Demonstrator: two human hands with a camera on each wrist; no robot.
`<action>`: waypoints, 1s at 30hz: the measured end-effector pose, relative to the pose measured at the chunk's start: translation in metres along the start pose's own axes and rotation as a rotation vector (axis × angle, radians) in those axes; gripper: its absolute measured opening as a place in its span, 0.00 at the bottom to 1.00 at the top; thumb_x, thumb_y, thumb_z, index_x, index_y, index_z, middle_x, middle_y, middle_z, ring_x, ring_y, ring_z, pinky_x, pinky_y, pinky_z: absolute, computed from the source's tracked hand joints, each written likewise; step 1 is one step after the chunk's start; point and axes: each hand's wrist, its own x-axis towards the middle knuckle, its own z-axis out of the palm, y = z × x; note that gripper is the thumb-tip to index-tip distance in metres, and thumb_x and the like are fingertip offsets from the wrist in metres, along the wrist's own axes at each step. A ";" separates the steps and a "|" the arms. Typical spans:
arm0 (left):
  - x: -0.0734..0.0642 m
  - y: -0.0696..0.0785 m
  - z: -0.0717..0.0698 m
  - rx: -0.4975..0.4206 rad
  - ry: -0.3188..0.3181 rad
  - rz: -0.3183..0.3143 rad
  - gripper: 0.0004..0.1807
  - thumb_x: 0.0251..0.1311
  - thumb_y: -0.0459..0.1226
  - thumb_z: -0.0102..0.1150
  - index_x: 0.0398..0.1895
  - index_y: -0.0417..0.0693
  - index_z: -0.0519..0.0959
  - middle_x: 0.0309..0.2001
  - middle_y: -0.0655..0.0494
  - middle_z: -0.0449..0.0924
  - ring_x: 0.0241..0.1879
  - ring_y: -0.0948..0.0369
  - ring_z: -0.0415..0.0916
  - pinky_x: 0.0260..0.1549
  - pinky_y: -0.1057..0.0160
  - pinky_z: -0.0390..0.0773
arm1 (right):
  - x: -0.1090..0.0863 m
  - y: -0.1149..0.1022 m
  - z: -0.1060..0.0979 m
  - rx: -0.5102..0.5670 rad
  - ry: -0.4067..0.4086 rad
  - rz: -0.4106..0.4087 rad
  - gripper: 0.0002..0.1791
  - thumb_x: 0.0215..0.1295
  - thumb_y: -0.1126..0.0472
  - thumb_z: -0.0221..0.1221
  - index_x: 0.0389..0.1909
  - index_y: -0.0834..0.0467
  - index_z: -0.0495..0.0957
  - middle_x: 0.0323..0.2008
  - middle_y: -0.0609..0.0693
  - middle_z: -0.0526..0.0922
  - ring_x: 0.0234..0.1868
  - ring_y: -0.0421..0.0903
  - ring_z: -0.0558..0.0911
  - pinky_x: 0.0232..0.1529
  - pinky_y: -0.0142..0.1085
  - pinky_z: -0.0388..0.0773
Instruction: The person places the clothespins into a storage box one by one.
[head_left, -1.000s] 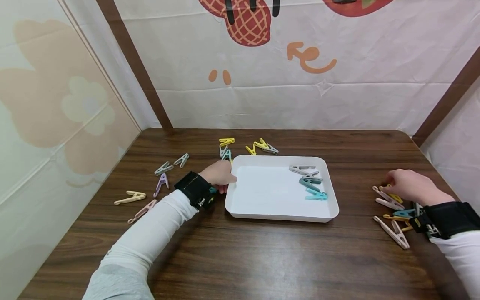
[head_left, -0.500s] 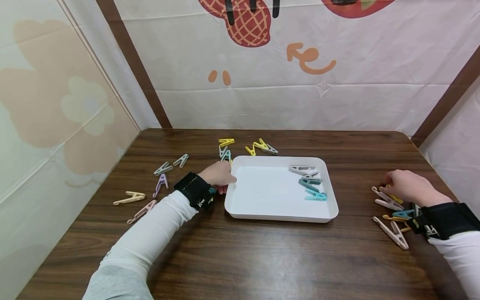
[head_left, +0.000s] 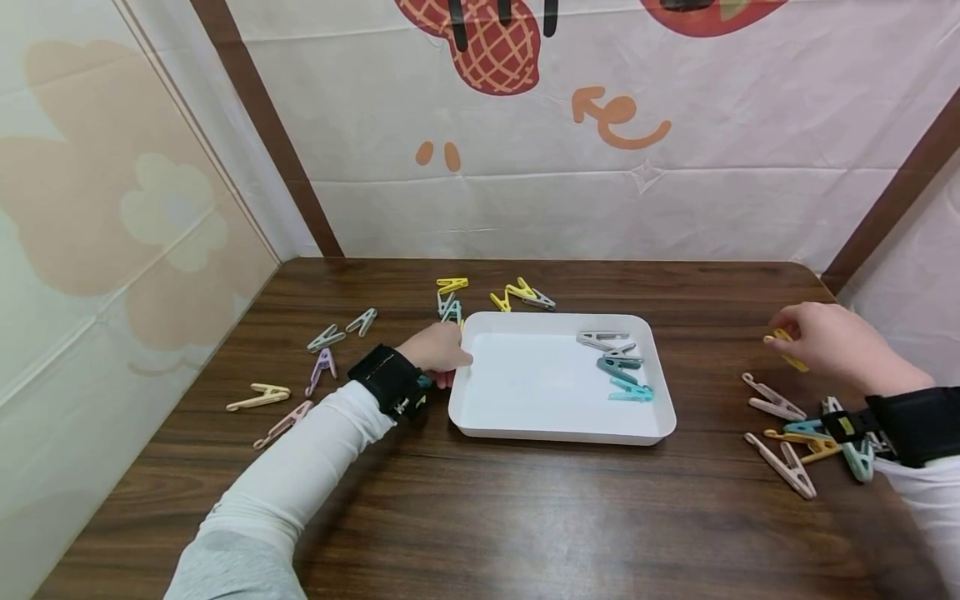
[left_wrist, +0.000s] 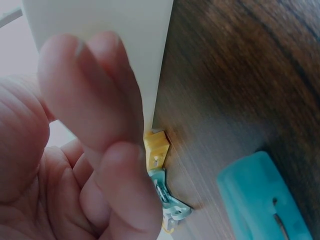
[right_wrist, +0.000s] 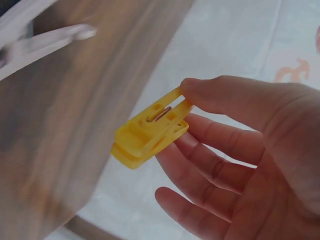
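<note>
My left hand [head_left: 437,348] pinches the left rim of a shallow white tray [head_left: 555,432], thumb over the inside wall. Inside the tray, several grey, dark green and turquoise clothespins [head_left: 632,392] lie along the right side. My right hand [head_left: 843,346] holds a yellow clothespin [right_wrist: 150,127] by its handle end, between thumb and fingers, raised over the table's right side. In the right wrist view its jaw end points away from the palm. Just below the left hand, a teal clothespin [left_wrist: 262,195] lies on the table beside the tray.
Near my right wrist lies a group of clothespins: pale pink [head_left: 783,467], orange [head_left: 813,444], blue and green. More clothespins are scattered left, such as a purple one [head_left: 322,371], and yellow ones [head_left: 452,285] lie behind the tray. A printed cloth [head_left: 480,217] hangs behind the table.
My right hand has lifted the yellow clothespin off the right-hand group and moved slightly back and away. The left hand and the tray stay in place.
</note>
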 end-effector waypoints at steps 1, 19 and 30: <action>0.000 0.000 0.000 0.000 -0.001 -0.003 0.16 0.63 0.34 0.52 0.18 0.36 0.78 0.12 0.51 0.77 0.11 0.60 0.75 0.11 0.69 0.70 | 0.001 -0.005 -0.002 0.000 0.011 -0.015 0.17 0.63 0.60 0.62 0.42 0.73 0.78 0.29 0.55 0.81 0.31 0.53 0.78 0.33 0.52 0.73; -0.001 0.001 0.000 0.009 0.003 -0.006 0.17 0.64 0.34 0.52 0.18 0.37 0.78 0.11 0.51 0.76 0.09 0.62 0.73 0.11 0.70 0.70 | 0.005 -0.118 0.014 0.006 0.185 -0.426 0.12 0.55 0.65 0.69 0.41 0.59 0.82 0.32 0.46 0.77 0.28 0.40 0.75 0.26 0.38 0.74; -0.001 0.001 0.001 0.003 0.002 -0.012 0.17 0.64 0.34 0.53 0.18 0.37 0.78 0.12 0.51 0.77 0.10 0.61 0.74 0.11 0.69 0.70 | 0.005 -0.152 0.044 0.002 0.061 -0.607 0.13 0.52 0.68 0.70 0.40 0.60 0.82 0.35 0.47 0.77 0.28 0.39 0.74 0.29 0.34 0.75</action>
